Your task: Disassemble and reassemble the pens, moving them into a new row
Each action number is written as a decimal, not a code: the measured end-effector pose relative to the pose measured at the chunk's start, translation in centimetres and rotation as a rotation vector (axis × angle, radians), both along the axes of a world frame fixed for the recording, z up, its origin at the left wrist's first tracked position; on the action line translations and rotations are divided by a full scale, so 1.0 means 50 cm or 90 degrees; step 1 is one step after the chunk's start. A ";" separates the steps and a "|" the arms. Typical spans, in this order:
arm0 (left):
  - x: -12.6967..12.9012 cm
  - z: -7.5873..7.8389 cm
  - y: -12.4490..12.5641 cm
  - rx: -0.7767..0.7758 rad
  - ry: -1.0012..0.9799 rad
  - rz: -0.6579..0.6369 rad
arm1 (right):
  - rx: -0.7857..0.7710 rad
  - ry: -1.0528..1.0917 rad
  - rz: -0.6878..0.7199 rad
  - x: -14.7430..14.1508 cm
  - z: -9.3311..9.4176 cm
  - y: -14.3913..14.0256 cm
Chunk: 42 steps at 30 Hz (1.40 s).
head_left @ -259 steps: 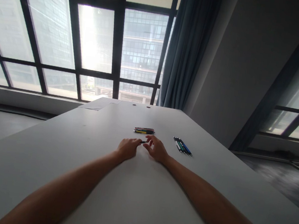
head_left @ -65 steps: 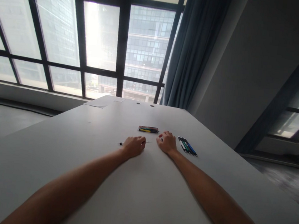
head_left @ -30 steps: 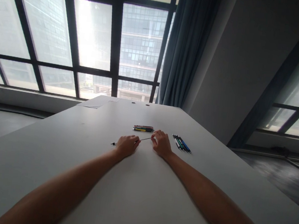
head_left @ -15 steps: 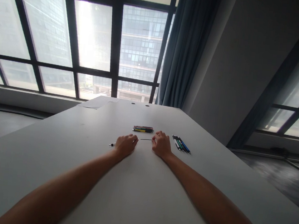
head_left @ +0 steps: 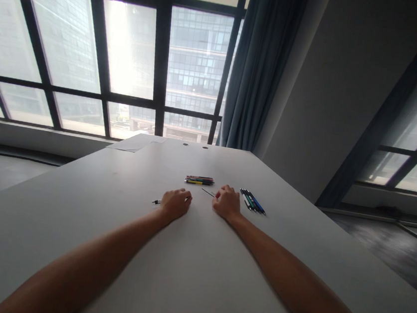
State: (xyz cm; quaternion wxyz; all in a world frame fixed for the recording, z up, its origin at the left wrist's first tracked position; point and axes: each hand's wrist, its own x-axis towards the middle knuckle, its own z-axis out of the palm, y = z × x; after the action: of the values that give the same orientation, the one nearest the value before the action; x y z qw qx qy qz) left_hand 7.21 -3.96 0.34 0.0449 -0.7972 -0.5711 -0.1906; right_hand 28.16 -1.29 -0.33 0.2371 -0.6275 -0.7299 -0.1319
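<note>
My left hand [head_left: 176,203] rests on the white table [head_left: 195,275] with its fingers closed around a pen barrel [head_left: 156,202]. The barrel's black-and-white end sticks out on the left, and the rest is hidden by the hand. Opposite, my right hand [head_left: 227,202] pinches a thin dark pen refill [head_left: 207,192], whose free end points left and slightly away from me. A gap separates the refill from my left fingertips. Several pens [head_left: 199,180] lie side by side beyond the hands. Just right of my right hand is another group of pens [head_left: 253,201], lying at a slant.
Sheets of paper [head_left: 134,143] lie at the table's far left edge. Two dark round spots [head_left: 205,147] mark its far end. Behind stand large windows [head_left: 130,52], a blue curtain [head_left: 256,71] and a grey column [head_left: 325,89].
The refill's free end has swung away from me and moved right, off my left fingertips. My right hand has shifted very slightly; my left hand stays in place.
</note>
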 end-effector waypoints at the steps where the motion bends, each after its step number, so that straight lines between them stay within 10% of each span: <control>1: 0.000 0.000 0.000 0.000 0.000 -0.002 | 0.001 0.002 -0.001 0.000 0.000 0.000; 25: -0.008 -0.019 0.021 0.105 -0.011 -0.209 | 0.018 0.019 0.073 0.000 -0.011 0.006; 42: -0.008 -0.057 0.071 -0.010 -0.077 -0.205 | 0.010 0.037 0.081 0.002 -0.016 0.009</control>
State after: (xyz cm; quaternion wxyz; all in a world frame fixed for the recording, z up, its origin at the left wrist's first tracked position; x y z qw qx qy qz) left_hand 6.81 -0.42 -2.50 -0.0268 -0.8656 -0.4393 -0.2387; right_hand 28.26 -0.83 -1.14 0.2709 -0.5816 -0.7600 -0.1041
